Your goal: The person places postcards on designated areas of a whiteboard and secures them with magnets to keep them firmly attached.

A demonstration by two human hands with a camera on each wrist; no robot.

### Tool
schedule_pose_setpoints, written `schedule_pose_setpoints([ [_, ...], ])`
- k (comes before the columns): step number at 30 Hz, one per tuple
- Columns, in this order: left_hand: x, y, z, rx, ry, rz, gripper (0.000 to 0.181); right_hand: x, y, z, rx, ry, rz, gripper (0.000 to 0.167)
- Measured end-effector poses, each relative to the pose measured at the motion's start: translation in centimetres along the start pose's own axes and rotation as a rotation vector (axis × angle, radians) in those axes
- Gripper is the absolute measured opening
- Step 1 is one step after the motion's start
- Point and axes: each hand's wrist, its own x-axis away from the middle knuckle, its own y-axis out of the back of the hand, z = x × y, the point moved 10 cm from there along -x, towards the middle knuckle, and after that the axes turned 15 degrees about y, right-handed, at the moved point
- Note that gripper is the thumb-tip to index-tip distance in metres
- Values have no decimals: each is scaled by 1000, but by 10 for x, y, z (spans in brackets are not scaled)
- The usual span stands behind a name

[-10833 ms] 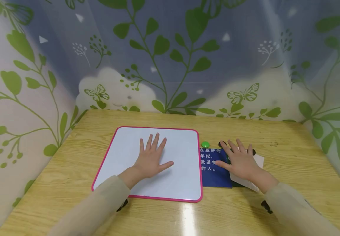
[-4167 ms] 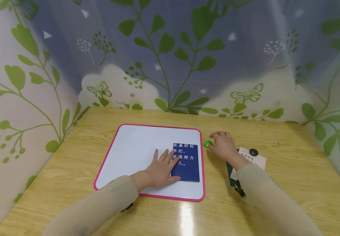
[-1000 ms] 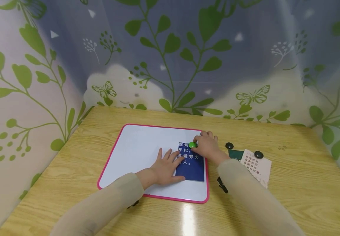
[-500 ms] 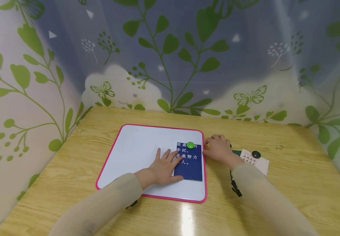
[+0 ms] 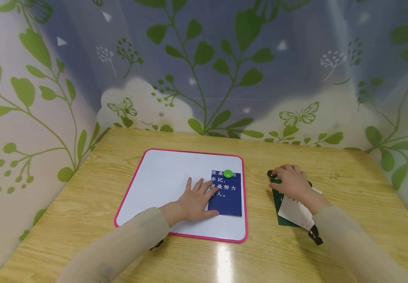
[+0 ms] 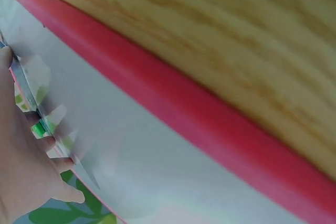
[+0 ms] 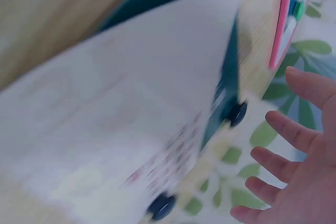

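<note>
My left hand (image 5: 194,202) lies flat with spread fingers on the whiteboard (image 5: 168,169), its fingertips over the left edge of a blue card (image 5: 226,204) with white writing. A round green magnet (image 5: 228,173) sits on that card's top edge. Over a pale pink card (image 5: 296,212) and a dark green card (image 5: 285,223) hovers my right hand (image 5: 292,182), holding nothing. Its fingertips are near a black magnet (image 5: 271,173) at the green card's top; a second black magnet (image 7: 161,206) by the pink card is mostly hidden in the head view.
The pink-rimmed board and the cards lie on a wooden table (image 5: 349,196). A curtain (image 5: 218,70) with printed leaves and butterflies stands along the back and sides. Light reflects off the table's front (image 5: 224,263).
The blue card moved from the table onto the whiteboard. My right hand set the green magnet on it, let go and moved right over the other cards. The left hand stays on the board.
</note>
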Motion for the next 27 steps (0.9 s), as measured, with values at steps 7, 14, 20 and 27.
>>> schedule_pose_setpoints([
  [7,2,6,9,59,2,-7,78,29,3,-39,19,-84,23,62],
  [14,4,11,40,69,69,-33,79,56,3,-63,18,-124,90,74],
  [20,8,14,89,117,173,-53,78,69,1,-79,34,-155,191,87],
  [27,15,11,157,182,313,-69,80,74,-4,-90,16,-205,233,99],
])
